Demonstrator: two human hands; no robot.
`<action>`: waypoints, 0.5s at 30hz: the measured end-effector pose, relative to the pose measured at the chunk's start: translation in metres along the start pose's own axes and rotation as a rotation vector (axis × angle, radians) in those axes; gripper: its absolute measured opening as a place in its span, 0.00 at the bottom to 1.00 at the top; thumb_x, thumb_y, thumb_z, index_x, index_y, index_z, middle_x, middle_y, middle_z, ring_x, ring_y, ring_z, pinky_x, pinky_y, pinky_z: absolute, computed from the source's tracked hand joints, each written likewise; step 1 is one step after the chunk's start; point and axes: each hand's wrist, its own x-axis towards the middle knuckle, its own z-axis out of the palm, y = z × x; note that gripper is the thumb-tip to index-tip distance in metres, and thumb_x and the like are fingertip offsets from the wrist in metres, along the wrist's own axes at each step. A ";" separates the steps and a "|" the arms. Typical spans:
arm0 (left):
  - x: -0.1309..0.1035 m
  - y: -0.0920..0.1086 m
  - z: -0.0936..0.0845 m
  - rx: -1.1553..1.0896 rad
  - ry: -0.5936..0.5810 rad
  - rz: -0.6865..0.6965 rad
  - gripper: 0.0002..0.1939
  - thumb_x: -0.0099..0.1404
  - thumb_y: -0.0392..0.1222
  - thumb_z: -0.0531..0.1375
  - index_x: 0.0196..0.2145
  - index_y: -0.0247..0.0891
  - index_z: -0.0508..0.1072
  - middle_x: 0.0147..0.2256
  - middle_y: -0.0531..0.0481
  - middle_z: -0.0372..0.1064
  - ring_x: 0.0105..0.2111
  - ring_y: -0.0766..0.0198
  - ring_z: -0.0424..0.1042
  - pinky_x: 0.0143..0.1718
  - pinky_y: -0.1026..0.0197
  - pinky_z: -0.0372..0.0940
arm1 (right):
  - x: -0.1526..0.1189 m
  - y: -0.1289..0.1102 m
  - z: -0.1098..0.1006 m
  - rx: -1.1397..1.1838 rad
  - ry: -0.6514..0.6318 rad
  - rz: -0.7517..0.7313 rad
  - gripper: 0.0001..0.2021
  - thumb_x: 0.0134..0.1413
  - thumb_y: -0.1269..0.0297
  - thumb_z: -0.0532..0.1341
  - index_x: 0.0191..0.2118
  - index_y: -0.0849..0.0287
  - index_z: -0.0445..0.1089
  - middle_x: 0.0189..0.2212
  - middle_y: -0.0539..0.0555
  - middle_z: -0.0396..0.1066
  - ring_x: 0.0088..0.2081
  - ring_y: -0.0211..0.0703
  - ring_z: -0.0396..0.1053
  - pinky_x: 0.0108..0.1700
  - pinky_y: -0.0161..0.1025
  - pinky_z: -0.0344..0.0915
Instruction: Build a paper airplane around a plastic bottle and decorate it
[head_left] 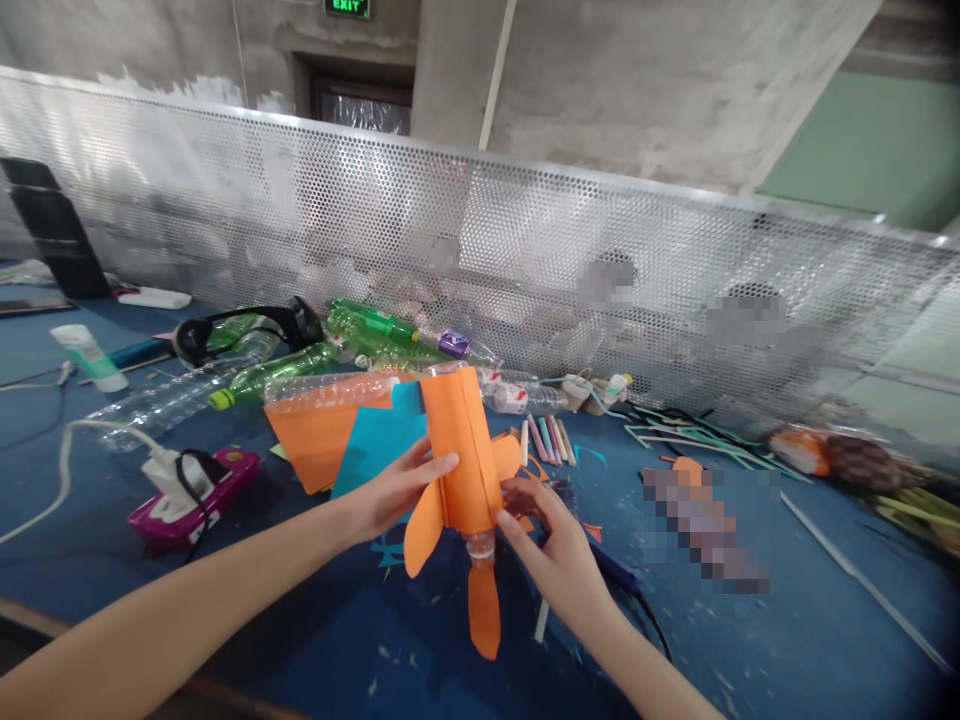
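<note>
Orange paper is wrapped around a plastic bottle (466, 450), held tilted over the table with its clear neck pointing down. Orange paper fins stick out at its sides, and an orange paper strip (484, 610) hangs by the neck. My left hand (390, 495) grips the wrapped bottle from the left, thumb across the front and the other fingers partly hidden behind. At the lower right edge, my right hand (551, 540) pinches the orange paper near a fin; its fingertips are partly hidden. Behind the bottle lie blue paper (379, 445) and orange paper (319, 440).
Green bottles (281, 372) and clear bottles lie along the perforated metal screen (390, 210). A purple power strip (191, 505) with a white plug sits at left, near a glue stick (90, 358). Chalk-like sticks (551, 440), cords (697, 435) and paper scraps lie to the right.
</note>
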 end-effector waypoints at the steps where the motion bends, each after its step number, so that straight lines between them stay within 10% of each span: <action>1: 0.000 -0.001 -0.001 0.009 -0.013 0.009 0.21 0.59 0.43 0.65 0.49 0.42 0.69 0.55 0.43 0.64 0.56 0.45 0.61 0.55 0.46 0.56 | 0.000 -0.001 0.000 -0.005 -0.001 0.003 0.14 0.55 0.57 0.60 0.46 0.56 0.65 0.40 0.56 0.69 0.40 0.46 0.69 0.44 0.43 0.67; 15: 0.012 -0.006 -0.012 0.114 0.010 0.003 0.17 0.63 0.48 0.58 0.48 0.41 0.70 0.45 0.45 0.69 0.45 0.54 0.67 0.42 0.57 0.63 | -0.001 -0.001 0.001 0.281 -0.016 0.092 0.14 0.58 0.58 0.57 0.48 0.55 0.64 0.43 0.57 0.73 0.45 0.49 0.72 0.47 0.45 0.69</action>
